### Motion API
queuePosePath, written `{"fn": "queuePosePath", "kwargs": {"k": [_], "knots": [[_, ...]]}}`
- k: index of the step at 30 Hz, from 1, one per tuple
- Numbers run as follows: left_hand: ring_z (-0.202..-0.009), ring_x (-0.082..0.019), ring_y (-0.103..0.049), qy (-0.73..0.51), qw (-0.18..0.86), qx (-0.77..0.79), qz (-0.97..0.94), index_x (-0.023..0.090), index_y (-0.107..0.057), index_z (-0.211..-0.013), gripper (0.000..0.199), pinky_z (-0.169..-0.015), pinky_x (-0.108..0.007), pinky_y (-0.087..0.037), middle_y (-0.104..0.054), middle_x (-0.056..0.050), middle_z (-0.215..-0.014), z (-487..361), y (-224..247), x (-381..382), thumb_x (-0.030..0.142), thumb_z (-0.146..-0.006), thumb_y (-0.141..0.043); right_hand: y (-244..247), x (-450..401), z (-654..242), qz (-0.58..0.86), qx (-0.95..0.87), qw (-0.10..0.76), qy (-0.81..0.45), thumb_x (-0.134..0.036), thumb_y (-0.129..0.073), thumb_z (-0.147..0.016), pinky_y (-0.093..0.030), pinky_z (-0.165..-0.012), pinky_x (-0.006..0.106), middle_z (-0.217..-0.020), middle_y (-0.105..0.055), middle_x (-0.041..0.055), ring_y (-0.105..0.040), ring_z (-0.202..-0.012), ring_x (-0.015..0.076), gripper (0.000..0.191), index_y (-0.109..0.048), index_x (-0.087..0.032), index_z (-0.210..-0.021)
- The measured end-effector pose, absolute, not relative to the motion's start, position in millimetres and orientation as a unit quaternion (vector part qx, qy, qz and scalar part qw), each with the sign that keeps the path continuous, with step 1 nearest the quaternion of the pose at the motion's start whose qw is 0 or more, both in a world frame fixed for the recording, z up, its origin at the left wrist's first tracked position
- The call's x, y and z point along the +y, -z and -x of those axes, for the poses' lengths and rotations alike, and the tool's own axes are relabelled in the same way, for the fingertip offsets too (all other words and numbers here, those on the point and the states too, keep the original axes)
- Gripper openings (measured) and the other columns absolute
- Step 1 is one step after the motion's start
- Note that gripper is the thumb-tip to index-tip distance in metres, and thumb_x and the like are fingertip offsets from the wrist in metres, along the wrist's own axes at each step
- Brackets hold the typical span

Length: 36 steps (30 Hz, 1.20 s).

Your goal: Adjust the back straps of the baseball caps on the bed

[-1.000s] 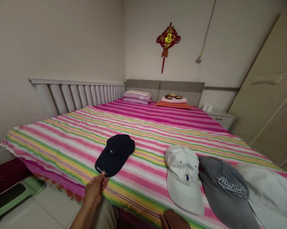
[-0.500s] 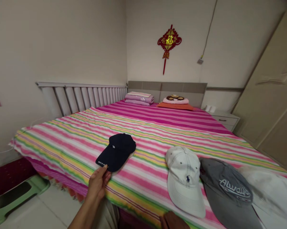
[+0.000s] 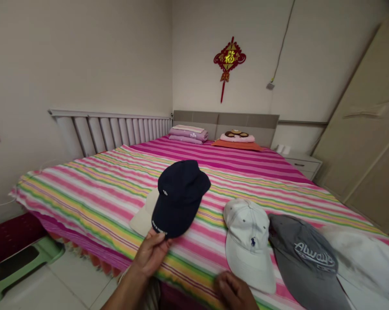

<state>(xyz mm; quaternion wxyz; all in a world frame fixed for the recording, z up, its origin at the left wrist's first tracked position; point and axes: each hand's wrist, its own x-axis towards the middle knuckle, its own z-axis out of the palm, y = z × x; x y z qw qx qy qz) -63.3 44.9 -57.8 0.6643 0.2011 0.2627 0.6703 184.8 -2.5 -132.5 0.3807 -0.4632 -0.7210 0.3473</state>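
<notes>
My left hand (image 3: 154, 253) pinches the brim of a navy baseball cap (image 3: 183, 198), which is raised above the bed. Partly hidden under it, a cream cap (image 3: 145, 215) lies on the striped cover. My right hand (image 3: 233, 288) is closed loosely near the bed's front edge, its fingers curled and partly out of sight. Just beside that hand rests a white cap (image 3: 248, 245) with a small dark blue emblem. To its right lie a grey cap (image 3: 306, 258) with white lettering and another white cap (image 3: 368, 258), cut off by the frame edge.
The bed carries a striped cover (image 3: 94, 189). Folded lilac bedding (image 3: 189, 135) and a pink folded pile (image 3: 237, 137) sit by the headboard (image 3: 246, 122). A green stool (image 3: 35, 258) stands on the floor at left. A white nightstand (image 3: 300, 163) is at right.
My left hand has lifted the navy cap and moved it right, uncovering the cream cap beneath. My right hand has come further into view beside the white cap.
</notes>
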Motion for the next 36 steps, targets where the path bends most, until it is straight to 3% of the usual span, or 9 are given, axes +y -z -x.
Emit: {"fn": "queuePosePath", "kwargs": {"k": [4,7,12,15,18,23,27,31,36], "knots": [[-0.067,-0.012,-0.062,-0.590,0.754,0.243,-0.156,0.021,-0.065,-0.080,0.040,-0.057,-0.019,-0.048,-0.069,0.001,-0.080,30,82,15,0.003,-0.045,-0.073,66,12,-181,0.320,-0.545,0.516,-0.578,-0.065,-0.049,-0.069,-0.044,-0.082,0.040,-0.106,-0.063,0.0142,-0.058,-0.099,0.0263,0.060,-0.054,-0.020,-0.109],[-0.066,-0.011,-0.061,-0.541,0.797,0.211,-0.164,0.022,-0.066,-0.075,0.038,-0.057,-0.018,-0.046,-0.069,0.002,-0.075,8,100,-4,0.004,-0.043,-0.074,22,19,-174,0.237,-0.466,0.570,-0.634,-0.062,-0.057,-0.065,-0.036,-0.094,0.044,-0.119,-0.057,0.0128,-0.051,-0.110,0.0273,0.067,-0.051,-0.023,-0.118],[-0.076,-0.018,-0.062,-0.460,0.851,0.155,-0.201,0.022,-0.067,-0.079,0.032,-0.066,-0.026,-0.046,-0.069,-0.002,-0.082,-3,120,-16,0.010,-0.049,-0.069,-10,16,-166,0.254,-0.306,0.679,-0.618,-0.038,-0.069,-0.065,-0.036,-0.096,0.043,-0.092,-0.070,0.0033,-0.059,-0.099,0.0233,0.030,-0.065,-0.025,-0.092],[-0.098,-0.026,-0.057,-0.454,0.857,0.137,-0.201,0.017,-0.067,-0.091,0.035,-0.087,-0.037,-0.041,-0.066,-0.009,-0.100,5,116,-7,0.024,-0.057,-0.066,-9,9,-169,0.253,-0.301,0.683,-0.615,-0.035,-0.071,-0.062,-0.037,-0.095,0.046,-0.087,-0.071,0.0032,-0.060,-0.097,0.0254,0.028,-0.066,-0.025,-0.088],[-0.104,-0.026,-0.055,-0.441,0.862,0.160,-0.190,0.015,-0.064,-0.099,0.041,-0.095,-0.037,-0.035,-0.067,-0.010,-0.100,17,101,10,0.041,-0.068,-0.059,-2,2,-174,0.255,-0.309,0.678,-0.616,-0.037,-0.073,-0.060,-0.040,-0.093,0.046,-0.086,-0.071,0.0030,-0.060,-0.097,0.0263,0.030,-0.066,-0.027,-0.088],[-0.093,-0.024,-0.061,-0.440,0.834,0.251,-0.220,0.016,-0.067,-0.082,0.036,-0.089,-0.033,-0.040,-0.070,-0.004,-0.073,28,74,29,0.043,-0.058,-0.070,13,-8,-181,0.288,-0.290,0.670,-0.619,-0.039,-0.074,-0.058,-0.045,-0.089,0.040,-0.088,-0.071,0.0031,-0.063,-0.090,0.0237,0.034,-0.066,-0.028,-0.089],[-0.064,-0.021,-0.064,-0.485,0.819,0.179,-0.250,0.016,-0.065,-0.073,0.036,-0.070,-0.033,-0.048,-0.067,-0.002,-0.060,25,57,32,0.033,-0.044,-0.078,29,-16,-194,0.299,-0.284,0.655,-0.633,-0.034,-0.074,-0.058,-0.052,-0.077,0.037,-0.088,-0.071,0.0043,-0.066,-0.082,0.0238,0.031,-0.067,-0.028,-0.087],[-0.057,-0.021,-0.063,-0.512,0.812,0.172,-0.219,0.017,-0.062,-0.070,0.038,-0.066,-0.035,-0.050,-0.066,-0.002,-0.060,19,43,32,0.029,-0.037,-0.078,34,-27,-209,0.292,-0.330,0.622,-0.647,-0.038,-0.075,-0.054,-0.053,-0.068,0.041,-0.082,-0.072,0.0083,-0.067,-0.072,0.0282,0.033,-0.068,-0.025,-0.084],[-0.050,-0.019,-0.060,-0.513,0.803,0.220,-0.209,0.017,-0.058,-0.062,0.034,-0.065,-0.035,-0.050,-0.060,0.001,-0.049,18,36,30,0.021,-0.034,-0.077,34,-37,-214,0.305,-0.361,0.591,-0.653,-0.034,-0.074,-0.053,-0.050,-0.073,0.047,-0.070,-0.071,0.0063,-0.067,-0.067,0.0291,0.027,-0.068,-0.026,-0.078]]}}
